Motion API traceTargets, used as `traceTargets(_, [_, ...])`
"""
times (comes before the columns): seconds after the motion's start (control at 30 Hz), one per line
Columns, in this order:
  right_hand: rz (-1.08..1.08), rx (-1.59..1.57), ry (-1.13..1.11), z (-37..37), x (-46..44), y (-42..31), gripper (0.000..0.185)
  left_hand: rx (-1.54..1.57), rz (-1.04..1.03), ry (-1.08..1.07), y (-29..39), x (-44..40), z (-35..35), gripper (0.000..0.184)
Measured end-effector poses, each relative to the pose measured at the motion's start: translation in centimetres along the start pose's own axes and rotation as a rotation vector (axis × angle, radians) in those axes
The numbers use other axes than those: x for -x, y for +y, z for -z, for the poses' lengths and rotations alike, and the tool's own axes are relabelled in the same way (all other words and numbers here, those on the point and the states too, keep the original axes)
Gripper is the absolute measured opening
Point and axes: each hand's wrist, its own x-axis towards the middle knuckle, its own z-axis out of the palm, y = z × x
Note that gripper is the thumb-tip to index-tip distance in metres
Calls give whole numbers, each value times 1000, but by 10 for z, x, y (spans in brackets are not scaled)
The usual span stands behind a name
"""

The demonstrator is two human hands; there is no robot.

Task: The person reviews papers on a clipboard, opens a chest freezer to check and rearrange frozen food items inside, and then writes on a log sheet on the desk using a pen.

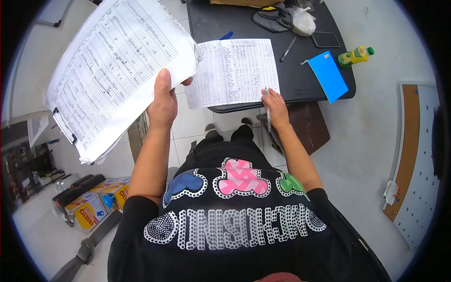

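My left hand [164,99] grips a thick stack of papers [117,56] by its lower right edge, thumb on top. The sheets carry printed grids with handwriting, and a black clip [64,125] sits on their left edge. Across the black table lies an open notebook [249,68], its gridded pages filled with handwritten rows. My right hand [276,109] rests at the notebook's lower right corner, its fingers closed around a pen [268,113]. The stack hangs in the air left of the notebook and partly overlaps it in view.
On the black table [303,84] are a blue booklet [328,76], a yellow bottle with a green cap [355,56], another pen [288,49], a phone [325,39], a white plastic bag [304,22] and a dark cloth item [275,19]. Yellow-white boxes [89,207] stand at lower left.
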Motion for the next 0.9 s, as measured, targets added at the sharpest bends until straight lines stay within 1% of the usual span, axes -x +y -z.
traceTargets(0.1, [-6, -27, -1, 8, -2, -8, 12, 25, 1, 5, 0, -1, -1, 37])
traceTargets(0.2, [22, 8, 22, 8, -4, -12, 14, 36, -14, -11, 0, -2, 0, 36])
traceTargets(0.3, [-6, 9, 19, 12, -9, -21, 20, 23, -38, -12, 0, -4, 0, 36])
traceTargets(0.4, [28, 4, 33, 15, -13, -30, 25, 18, -42, -11, 0, -6, 4, 37])
traceTargets(0.6, [126, -48, -28, 17, -26, -63, 28, 9, -65, 27, -1, -6, 5, 36])
traceTargets(0.63, [124, -52, -86, 14, -26, -65, 31, 6, -71, 34, -2, -6, 6, 36])
traceTargets(0.73, [134, -18, -148, 6, -26, -70, 33, -2, -62, 13, -4, -5, 11, 35])
traceTargets(0.9, [104, 44, -193, -2, -24, -68, 36, 1, -50, 15, -1, -4, 9, 36])
